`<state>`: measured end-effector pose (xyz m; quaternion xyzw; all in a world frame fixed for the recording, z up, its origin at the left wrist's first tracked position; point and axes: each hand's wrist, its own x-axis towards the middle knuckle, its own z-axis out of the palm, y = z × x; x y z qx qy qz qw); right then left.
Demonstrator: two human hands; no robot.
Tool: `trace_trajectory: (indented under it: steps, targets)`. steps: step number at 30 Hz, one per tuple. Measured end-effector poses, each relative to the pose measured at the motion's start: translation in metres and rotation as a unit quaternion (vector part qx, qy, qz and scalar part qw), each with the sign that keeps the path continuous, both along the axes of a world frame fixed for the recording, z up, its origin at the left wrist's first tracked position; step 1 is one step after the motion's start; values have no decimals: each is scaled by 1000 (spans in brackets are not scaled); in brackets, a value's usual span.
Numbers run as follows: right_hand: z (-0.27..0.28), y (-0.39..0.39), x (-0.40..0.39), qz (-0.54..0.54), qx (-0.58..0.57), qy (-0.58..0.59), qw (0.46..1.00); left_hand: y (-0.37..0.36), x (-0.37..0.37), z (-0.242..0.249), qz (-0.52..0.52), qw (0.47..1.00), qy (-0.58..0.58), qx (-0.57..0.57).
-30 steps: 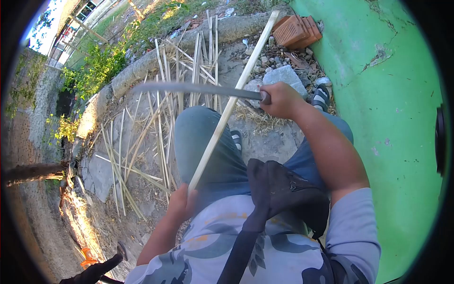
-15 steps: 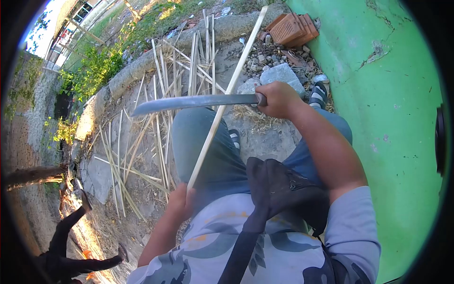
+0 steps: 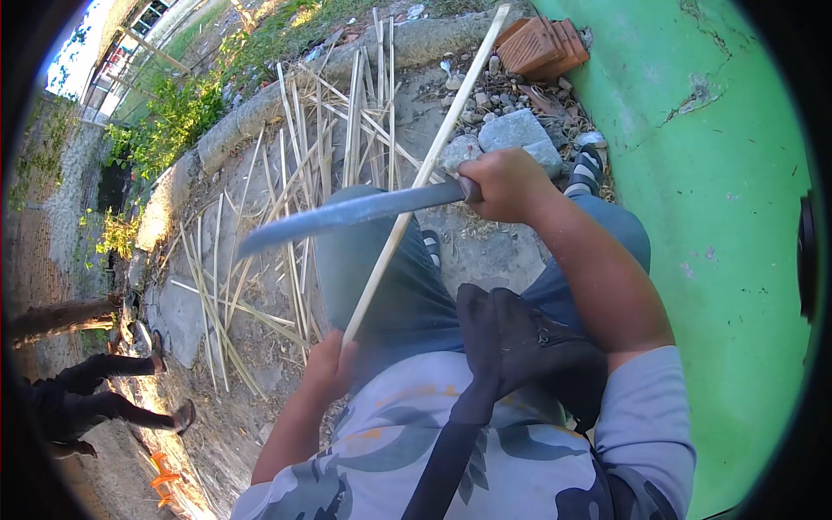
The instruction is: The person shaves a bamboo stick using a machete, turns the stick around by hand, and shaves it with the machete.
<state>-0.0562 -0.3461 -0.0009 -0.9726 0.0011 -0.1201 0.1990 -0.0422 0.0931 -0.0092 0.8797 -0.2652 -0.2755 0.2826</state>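
My right hand [image 3: 507,185] is wrapped round the handle of a machete [image 3: 355,212], whose long blade points left across my knee. Below it, my left hand [image 3: 328,367] grips the lower end of a pale wooden strip [image 3: 390,244], possibly split bamboo. The strip slants up and away from me to the right, and the blade overlaps it a little above its middle in this view. Beyond my left knee, many similar strips [image 3: 354,117] lie scattered over the ground.
A grey stone block [image 3: 518,139] and stacked terracotta tiles [image 3: 542,50] sit ahead on the right, beside a green wall [image 3: 693,217]. A low concrete kerb [image 3: 238,139] curves behind the strips. At the left, a person in dark trousers [image 3: 104,394] stands near an orange object [image 3: 162,478].
The machete's blade has tilted, its tip lower and its handle end slightly up and left. The strip's far end has shifted a little right. The person at left has moved their legs.
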Motion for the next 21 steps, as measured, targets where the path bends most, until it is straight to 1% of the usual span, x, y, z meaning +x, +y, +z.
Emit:
trace_trajectory:
  steps: [1,3,4,7,10,12,13,15,16,18,19,20,21]
  targets:
    - [1,0,2,8,-13,-10,1000,-1,2,0,1,1000,4,-8]
    - [-24,-18,8,-44,85,37,995,2,-3,3,9,1000,20,1]
    - [-24,-26,9,-75,130,55,987,-1,-2,5,12,1000,23,9]
    - [-13,-28,7,-71,46,41,996,-3,0,6,8,1000,4,-1]
    - [-12,-16,3,-51,80,-24,995,0,1,5,0,1000,6,-18]
    - [-10,-8,0,-22,37,-5,999,-1,1,5,7,999,32,-21]
    - [-6,-7,1,-7,12,1,1000,-1,1,3,-3,1000,18,-19]
    - [-9,-16,2,-26,7,-15,1000,-2,3,2,-20,1000,-12,-14]
    - [-13,-18,2,-34,7,-21,999,-3,2,4,-5,1000,4,-8]
    - [-19,-22,4,-92,53,32,994,-8,0,11,19,999,38,6]
    - [-17,-27,7,-123,71,51,989,-8,1,9,12,1000,22,-2]
    - [-16,-29,7,-117,36,40,992,-4,-1,7,6,1000,7,-8]
    - [-12,-28,6,-109,36,23,993,-3,0,5,0,1000,-10,-14]
